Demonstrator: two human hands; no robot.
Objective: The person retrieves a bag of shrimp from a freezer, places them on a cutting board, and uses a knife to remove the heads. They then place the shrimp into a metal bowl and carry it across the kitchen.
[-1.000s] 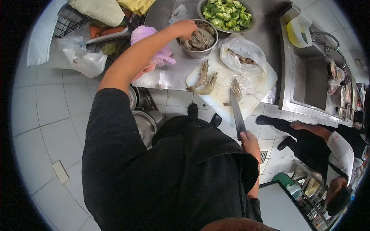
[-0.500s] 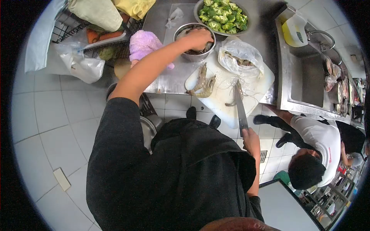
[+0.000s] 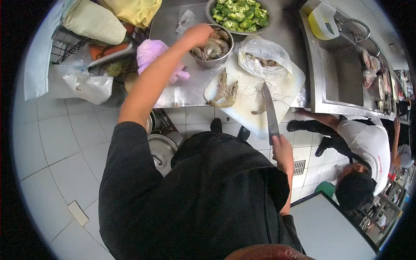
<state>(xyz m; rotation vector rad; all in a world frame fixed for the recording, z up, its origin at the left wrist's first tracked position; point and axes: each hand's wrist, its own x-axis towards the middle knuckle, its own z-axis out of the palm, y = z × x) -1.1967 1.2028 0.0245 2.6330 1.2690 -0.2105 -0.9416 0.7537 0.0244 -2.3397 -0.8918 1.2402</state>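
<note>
My left hand is over the left rim of a metal bowl of shrimp; its fingers are blurred and partly hidden. My right hand grips the handle of a knife, its blade pointing away from me over the white cutting board. One shrimp lies just left of the blade, and more shrimp lie on the board's left side. An open plastic bag with shrimp in it rests on the board's far part.
A bowl of broccoli stands at the back. The purple cloth is left of the shrimp bowl. On the right are a sink and a yellow container. A co-worker in a white shirt bends below the sink.
My left hand has lifted from inside the shrimp bowl and moved left to its rim, uncovering the shrimp. The knife stays nearly in place. The view has shifted slightly.
</note>
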